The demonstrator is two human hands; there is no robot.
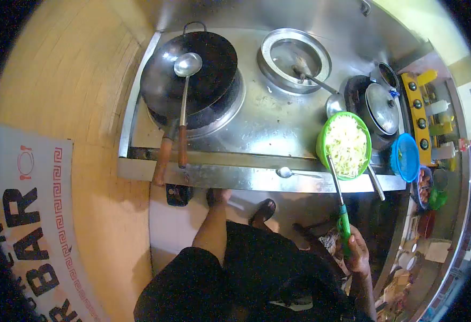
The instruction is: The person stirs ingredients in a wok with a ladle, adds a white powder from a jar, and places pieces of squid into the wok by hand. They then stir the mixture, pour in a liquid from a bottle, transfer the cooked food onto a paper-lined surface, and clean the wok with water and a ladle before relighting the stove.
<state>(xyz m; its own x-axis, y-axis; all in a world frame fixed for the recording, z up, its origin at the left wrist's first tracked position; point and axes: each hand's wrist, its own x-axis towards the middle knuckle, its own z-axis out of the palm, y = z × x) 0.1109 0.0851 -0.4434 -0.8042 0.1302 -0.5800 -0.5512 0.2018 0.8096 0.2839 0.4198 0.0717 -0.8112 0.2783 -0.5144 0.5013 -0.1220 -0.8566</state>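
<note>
My right hand (357, 251), at the lower right, is closed around the green handle of a gas lighter (344, 217). The lighter's metal tube points up, its tip overlapping in view a green bowl (321, 140) of shredded pale vegetable (348, 145). My left arm reaches forward to the counter's front edge; only part of my left hand (222, 196) shows below that edge, its fingers hidden. Above it on the stove sits a black wok (163, 91) with a wooden handle. A ladle (187, 64) rests in the wok, its wooden-ended handle hanging over the front.
A round metal pot (267, 67) holds a spoon-like utensil, and a ladle (335, 103) lies beside it. Further right stand a lidded pot (383, 110) and a blue basket (407, 158). A small spoon (284, 172) lies on the steel counter's front edge (235, 180). Squeeze bottles (436, 108) line the right shelf.
</note>
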